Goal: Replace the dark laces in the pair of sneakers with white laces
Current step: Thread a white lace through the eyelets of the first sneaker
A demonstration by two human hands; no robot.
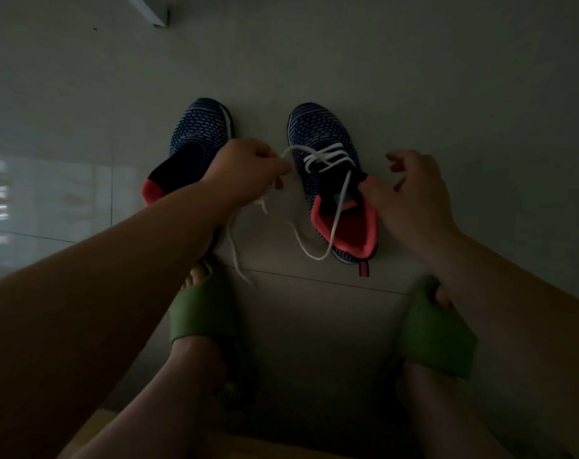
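Lacing 1 of 2 sneakers on the floor.
Left hand (pixel 248 173) pinches the white lace (pixel 339 207); right hand (pixel 410 193), fingers loosely curled, touches the right sneaker (pixel 327 167) between both hands.

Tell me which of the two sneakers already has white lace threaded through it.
The right sneaker, between both hands: white lace crosses its eyelets. The left sneaker shows none.

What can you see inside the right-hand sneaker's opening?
Inside the right-hand sneaker a coral-pink lining shows, with one strand of the white lace hanging across it and a teal patch near the tongue. The insole further forward is hidden by the tongue.
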